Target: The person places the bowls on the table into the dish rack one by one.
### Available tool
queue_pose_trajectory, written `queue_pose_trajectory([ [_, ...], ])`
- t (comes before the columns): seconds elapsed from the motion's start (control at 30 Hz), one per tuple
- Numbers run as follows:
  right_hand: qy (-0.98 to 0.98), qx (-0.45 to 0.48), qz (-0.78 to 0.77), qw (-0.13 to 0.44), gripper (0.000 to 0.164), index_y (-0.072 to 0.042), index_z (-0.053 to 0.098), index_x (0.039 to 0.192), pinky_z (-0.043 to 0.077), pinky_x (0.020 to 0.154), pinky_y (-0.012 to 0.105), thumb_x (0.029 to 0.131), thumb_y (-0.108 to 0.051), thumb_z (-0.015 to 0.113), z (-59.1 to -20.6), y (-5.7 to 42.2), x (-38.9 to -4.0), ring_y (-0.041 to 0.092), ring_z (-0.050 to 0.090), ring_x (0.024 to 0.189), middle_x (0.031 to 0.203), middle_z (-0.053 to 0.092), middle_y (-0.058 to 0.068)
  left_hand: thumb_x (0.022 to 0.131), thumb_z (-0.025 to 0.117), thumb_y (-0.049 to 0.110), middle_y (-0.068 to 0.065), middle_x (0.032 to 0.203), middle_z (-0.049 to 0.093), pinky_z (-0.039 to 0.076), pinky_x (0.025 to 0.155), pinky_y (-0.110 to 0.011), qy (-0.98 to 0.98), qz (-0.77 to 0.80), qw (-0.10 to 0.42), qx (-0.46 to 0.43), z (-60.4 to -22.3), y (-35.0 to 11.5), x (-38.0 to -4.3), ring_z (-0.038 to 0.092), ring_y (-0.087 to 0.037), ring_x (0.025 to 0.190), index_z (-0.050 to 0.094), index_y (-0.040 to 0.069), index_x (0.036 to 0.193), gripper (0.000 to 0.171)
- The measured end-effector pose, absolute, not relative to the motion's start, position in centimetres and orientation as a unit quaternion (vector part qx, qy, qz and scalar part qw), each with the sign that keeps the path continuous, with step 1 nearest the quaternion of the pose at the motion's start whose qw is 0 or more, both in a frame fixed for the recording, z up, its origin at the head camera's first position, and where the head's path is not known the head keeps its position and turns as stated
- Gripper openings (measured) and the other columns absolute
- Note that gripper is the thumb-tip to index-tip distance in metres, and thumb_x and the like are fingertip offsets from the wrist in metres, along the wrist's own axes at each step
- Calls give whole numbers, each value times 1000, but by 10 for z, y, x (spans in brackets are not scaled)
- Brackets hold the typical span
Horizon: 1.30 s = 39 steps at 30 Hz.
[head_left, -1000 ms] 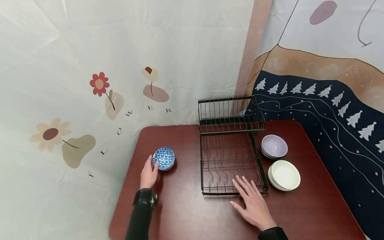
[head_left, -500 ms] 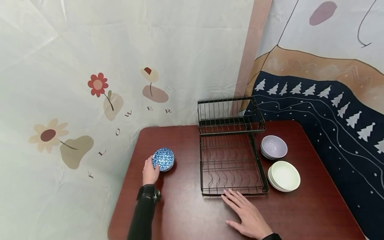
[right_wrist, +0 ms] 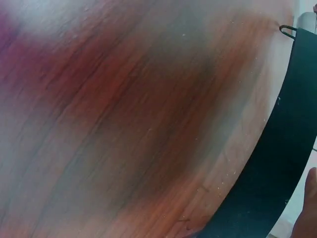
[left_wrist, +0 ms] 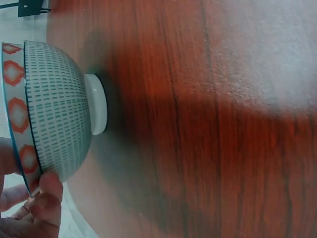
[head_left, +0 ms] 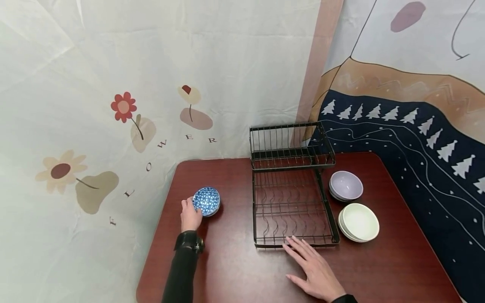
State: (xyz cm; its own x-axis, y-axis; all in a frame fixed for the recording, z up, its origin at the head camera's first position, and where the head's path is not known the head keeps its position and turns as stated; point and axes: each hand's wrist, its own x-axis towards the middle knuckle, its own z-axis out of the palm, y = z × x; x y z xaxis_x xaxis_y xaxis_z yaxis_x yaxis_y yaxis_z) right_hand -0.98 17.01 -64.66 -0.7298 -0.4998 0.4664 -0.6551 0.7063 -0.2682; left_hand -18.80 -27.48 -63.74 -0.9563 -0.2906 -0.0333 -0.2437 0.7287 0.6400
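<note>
A bowl [head_left: 206,201] with blue-and-white triangles inside sits at the table's left side. My left hand [head_left: 190,215] pinches its near-left rim, thumb overlapping the edge. In the left wrist view the bowl's outer side [left_wrist: 57,109] shows small dashes, an orange-patterned band at the rim and a white foot; my fingers [left_wrist: 48,198] grip the lower rim. Flat, with fingers spread, my right hand [head_left: 316,271] has its fingertips at the front bar of a black two-tier dish rack [head_left: 295,245]. A little of that hand [right_wrist: 306,213] shows beside a dark bar in the right wrist view.
Right of the rack stand a stack of lavender bowls [head_left: 346,186] and a stack of pale green bowls [head_left: 358,222]. Printed fabric [head_left: 235,63] hangs behind the brown table [head_left: 227,269].
My left hand has shifted slightly right and closed onto the bowl's rim. My right hand has drawn back from over the rack to its front bar.
</note>
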Motion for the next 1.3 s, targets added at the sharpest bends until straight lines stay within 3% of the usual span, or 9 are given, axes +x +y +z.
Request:
queue_pose_trajectory([
  [0.23, -882, 380, 211, 183, 93, -12, 65, 155, 10, 138, 21, 74, -43, 100, -656, 167, -6, 32, 62, 142, 157, 67, 10, 100, 61, -1, -27, 140, 50, 59, 91, -66, -933, -317, 82, 150, -626, -271, -189, 67, -54, 101, 55, -4, 148, 49],
  [0.4, -886, 378, 200, 180, 86, -15, 70, 149, 23, 129, 23, 76, -48, 99, -668, 166, -3, 25, 69, 134, 153, 69, 6, 105, 58, 1, -29, 143, 49, 57, 105, -67, -926, -332, 44, 174, -604, -264, -186, 66, -55, 113, 53, -6, 150, 45],
  [0.5, -899, 360, 182, 173, 80, -17, 71, 148, 32, 120, 29, 81, -54, 95, -674, 169, 0, 23, 70, 134, 152, 70, 4, 106, 57, 2, -32, 142, 53, 54, 110, -69, -929, -324, 39, 173, -607, -266, -186, 65, -57, 121, 54, -7, 149, 45],
  [0.63, -918, 325, 166, 158, 74, -19, 72, 148, 33, 116, 33, 87, -59, 89, -679, 175, 1, 26, 71, 132, 149, 72, 4, 103, 59, 4, -33, 138, 63, 54, 108, -70, -939, -302, 75, 144, -634, -278, -196, 66, -55, 122, 57, -7, 144, 43],
  [0.77, -939, 276, 157, 131, 73, -22, 71, 149, 33, 117, 36, 88, -60, 87, -680, 182, 2, 26, 71, 131, 146, 73, 1, 104, 60, 4, -32, 140, 66, 55, 110, -67, -941, -298, 74, 143, -631, -276, -196, 67, -53, 126, 56, -6, 144, 41],
  [0.83, -950, 247, 153, 114, 73, -23, 71, 149, 38, 118, 40, 89, -60, 86, -681, 186, 3, 26, 70, 132, 145, 73, 1, 105, 58, 1, -34, 143, 65, 52, 113, -70, -937, -309, 53, 155, -607, -266, -188, 65, -54, 130, 55, -9, 145, 41],
  [1.0, -968, 178, 152, 95, 70, -19, 73, 146, 47, 116, 54, 89, -56, 86, -686, 201, 7, 33, 69, 134, 142, 73, 8, 107, 58, 3, -34, 148, 63, 51, 116, -69, -932, -322, 43, 161, -609, -265, -188, 64, -54, 133, 53, -7, 147, 42],
  [1.17, -973, 139, 150, 106, 69, -15, 74, 142, 39, 121, 51, 85, -51, 88, -694, 213, 7, 37, 67, 134, 140, 72, 11, 104, 63, 7, -32, 142, 67, 56, 105, -70, -934, -320, 68, 146, -667, -295, -212, 68, -53, 124, 57, -4, 145, 42],
  [1.3, -970, 147, 151, 122, 72, -14, 73, 144, 20, 137, 37, 84, -51, 89, -698, 216, 7, 37, 66, 135, 141, 71, 11, 105, 64, 12, -28, 142, 68, 56, 103, -70, -937, -310, 84, 137, -714, -318, -230, 69, -51, 124, 58, -1, 146, 43],
])
